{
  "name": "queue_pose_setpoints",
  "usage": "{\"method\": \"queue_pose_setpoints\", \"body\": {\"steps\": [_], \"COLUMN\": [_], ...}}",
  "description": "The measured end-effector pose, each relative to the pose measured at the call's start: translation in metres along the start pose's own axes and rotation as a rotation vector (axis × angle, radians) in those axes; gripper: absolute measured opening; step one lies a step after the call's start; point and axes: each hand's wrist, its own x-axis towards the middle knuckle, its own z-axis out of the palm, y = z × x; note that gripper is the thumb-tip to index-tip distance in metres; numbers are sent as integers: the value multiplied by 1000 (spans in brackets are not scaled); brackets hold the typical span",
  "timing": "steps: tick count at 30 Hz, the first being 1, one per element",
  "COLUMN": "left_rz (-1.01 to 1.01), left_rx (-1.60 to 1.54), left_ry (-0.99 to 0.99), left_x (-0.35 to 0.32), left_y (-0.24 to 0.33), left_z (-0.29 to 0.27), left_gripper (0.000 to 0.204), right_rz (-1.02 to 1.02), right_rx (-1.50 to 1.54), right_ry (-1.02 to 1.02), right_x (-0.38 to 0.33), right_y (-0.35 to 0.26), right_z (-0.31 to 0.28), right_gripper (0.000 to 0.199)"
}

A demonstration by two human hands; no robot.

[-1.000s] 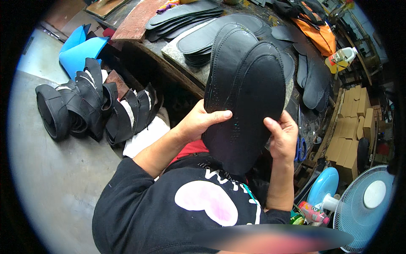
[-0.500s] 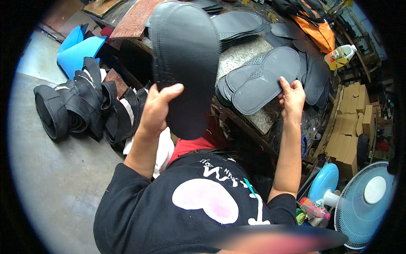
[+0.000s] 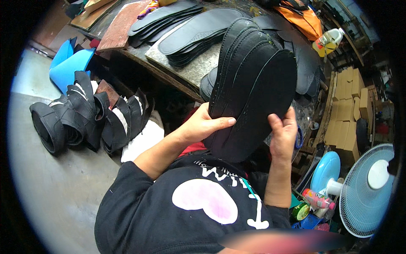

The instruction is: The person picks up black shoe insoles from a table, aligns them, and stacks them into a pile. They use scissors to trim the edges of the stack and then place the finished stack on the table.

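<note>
- Head view: a fan of overlapping black sole-shaped pieces (image 3: pixel 258 93) is held up before the speckled grey slab (image 3: pixel 198 74), hiding the slab's right part; the lowest tips merge darkly with the shirt, so their outline there is hard to make out
- Left hand (image 3: pixel 202 127), on the near side of the slab, pinches the fan's left edge, thumb flat across the front; its other fingers are hidden behind the pieces
- Right hand (image 3: pixel 282 135), to the right of and nearer than the slab, is at the fan's right edge with thumb and forefinger parted; whether they grip the pieces cannot be told
- On the slab lies a neat black pile (image 3: pixel 201 31), its right end covered by the fan; lower on the slab, a smaller dark pile (image 3: pixel 207 84) shows only its left end
- Left of the slab and beyond it, another black stack (image 3: pixel 167 17) and a reddish board (image 3: pixel 122 25) lie on the dark surface (image 3: pixel 136 53)
- Right of the slab, more black pieces (image 3: pixel 306 70) are partly behind the fan, and a blue loop (image 3: pixel 299 137) peeps out beside the right hand, the rest of it hidden
- Well left of the slab, curled black pieces (image 3: pixel 84 114) overlap too closely to count
</note>
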Motion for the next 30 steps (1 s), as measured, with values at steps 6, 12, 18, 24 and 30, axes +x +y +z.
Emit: {"method": "queue_pose_setpoints", "body": {"steps": [6,12,18,24,30], "left_rz": [-146,-124,-72,-210,34], "left_rx": [-296,-42,84,-255,127], "left_ry": [-15,-7,-63,17,265], "left_x": [10,17,19,17,2], "left_y": [-10,-18,-21,-19,-3], "left_z": [10,13,17,12,9], "left_gripper": [35,36,36,38,37], "right_rz": [189,220,129,121,57], "right_rx": [165,204,189,228,231], "right_ry": [23,176,148,235,244], "right_x": [-20,-29,-30,-25,-10], "right_y": [6,7,3,3,-6], "right_z": [-19,-36,-31,-26,-20], "right_gripper": [38,46,58,63,57]}}
